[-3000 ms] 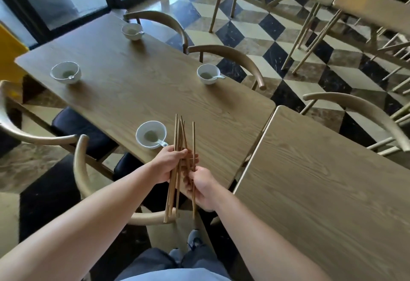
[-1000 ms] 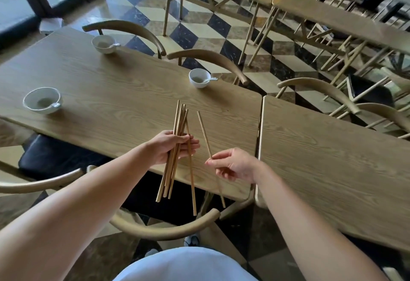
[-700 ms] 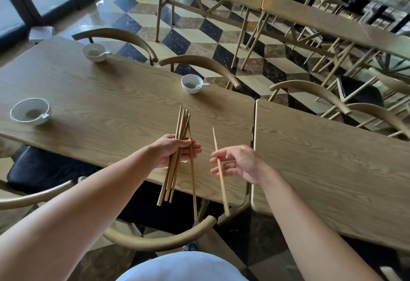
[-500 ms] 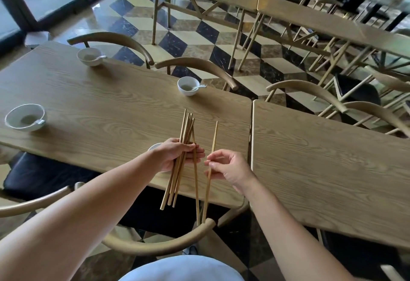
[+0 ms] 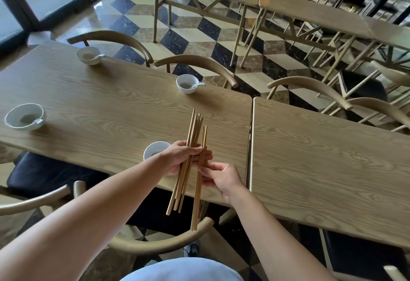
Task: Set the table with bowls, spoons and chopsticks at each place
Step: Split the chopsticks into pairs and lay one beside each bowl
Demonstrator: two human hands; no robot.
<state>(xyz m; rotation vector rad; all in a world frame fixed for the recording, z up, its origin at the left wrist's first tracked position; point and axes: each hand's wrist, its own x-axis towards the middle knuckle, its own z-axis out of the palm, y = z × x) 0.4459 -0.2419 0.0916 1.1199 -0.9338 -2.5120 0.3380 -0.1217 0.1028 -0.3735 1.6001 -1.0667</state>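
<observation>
Left hand [image 5: 180, 158] clamps chopstick bundle [image 5: 188, 158]; right hand [image 5: 219, 176] pinches pair [image 5: 199, 183] loose (chopstick step); next, lay beside near bowl [image 5: 155, 148].

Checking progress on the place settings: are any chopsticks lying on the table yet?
No, the chopsticks are all in the left hand and right hand; the table holds only bowls.

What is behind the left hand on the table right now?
A white bowl sits behind the left hand, near the table edge. Only its left part shows; the hand and its chopsticks cover the rest, so no spoon is visible.
</observation>
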